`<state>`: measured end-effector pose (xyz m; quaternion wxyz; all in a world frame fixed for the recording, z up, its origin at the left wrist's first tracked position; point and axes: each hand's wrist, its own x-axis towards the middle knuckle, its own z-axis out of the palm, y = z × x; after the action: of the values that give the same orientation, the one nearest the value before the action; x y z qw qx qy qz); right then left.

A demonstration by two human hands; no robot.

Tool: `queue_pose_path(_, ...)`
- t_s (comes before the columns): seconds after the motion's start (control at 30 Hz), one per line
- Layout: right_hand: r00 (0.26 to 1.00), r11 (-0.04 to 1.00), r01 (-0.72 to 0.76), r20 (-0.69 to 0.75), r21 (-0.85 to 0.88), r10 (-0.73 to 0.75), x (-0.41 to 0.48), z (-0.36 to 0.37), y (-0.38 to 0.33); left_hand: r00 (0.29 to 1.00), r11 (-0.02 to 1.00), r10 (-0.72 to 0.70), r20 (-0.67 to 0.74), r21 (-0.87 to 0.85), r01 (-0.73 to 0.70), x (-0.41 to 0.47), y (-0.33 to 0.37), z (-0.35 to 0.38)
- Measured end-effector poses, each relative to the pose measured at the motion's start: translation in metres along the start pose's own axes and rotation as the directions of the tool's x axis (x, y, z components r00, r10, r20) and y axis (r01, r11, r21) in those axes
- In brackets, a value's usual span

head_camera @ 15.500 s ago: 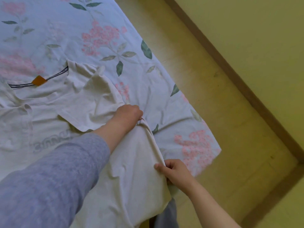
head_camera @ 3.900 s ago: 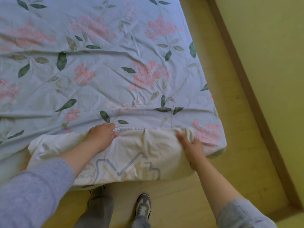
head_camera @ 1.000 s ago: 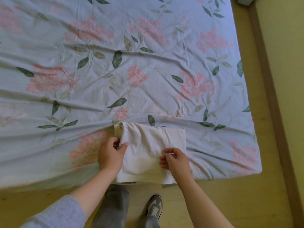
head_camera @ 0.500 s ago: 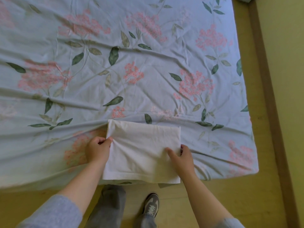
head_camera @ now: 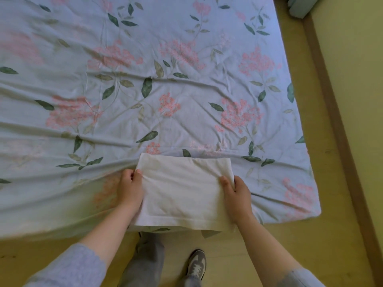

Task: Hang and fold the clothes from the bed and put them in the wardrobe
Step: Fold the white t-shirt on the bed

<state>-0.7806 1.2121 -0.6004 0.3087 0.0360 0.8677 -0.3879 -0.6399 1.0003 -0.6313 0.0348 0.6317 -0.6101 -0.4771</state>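
both hands pinch the folded white garment on the floral bedsheet by a yellowish floor.

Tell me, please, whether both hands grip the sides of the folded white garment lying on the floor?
Not the floor: in the head view the folded white garment lies at the near edge of the floral bed. The left hand and right hand do grip its sides.

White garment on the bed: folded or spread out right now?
Folded. The white garment lies as a compact rectangle on the bed, at its near edge, left hand and right hand pinching its sides.
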Motion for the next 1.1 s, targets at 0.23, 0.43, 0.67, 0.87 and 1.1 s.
queue_pose_path(0.23,0.987,0.987,0.158,-0.035,0.003,-0.158,-0.048,-0.059,-0.057,0.991,0.983,0.133,0.010,-0.130,-0.131,-0.060,0.049,-0.056)
queue_pose_path(0.43,0.917,0.919,0.394,-0.069,0.021,-0.392,-0.099,-0.108,-0.172,0.947,0.913,0.259,-0.189,-0.273,-0.304,-0.117,0.139,-0.142)
queue_pose_path(0.67,0.776,0.775,0.631,-0.051,0.040,-0.629,-0.186,-0.107,-0.316,0.857,0.828,0.332,-0.395,-0.314,-0.465,-0.159,0.205,-0.294)
queue_pose_path(0.87,0.605,0.602,0.796,-0.031,0.070,-0.796,-0.277,-0.052,-0.437,0.771,0.752,0.354,-0.529,-0.329,-0.572,-0.164,0.221,-0.447)
queue_pose_path(1.1,0.484,0.484,0.867,0.028,0.115,-0.875,-0.355,0.028,-0.528,0.751,0.697,0.239,-0.616,-0.429,-0.574,-0.162,0.212,-0.582)
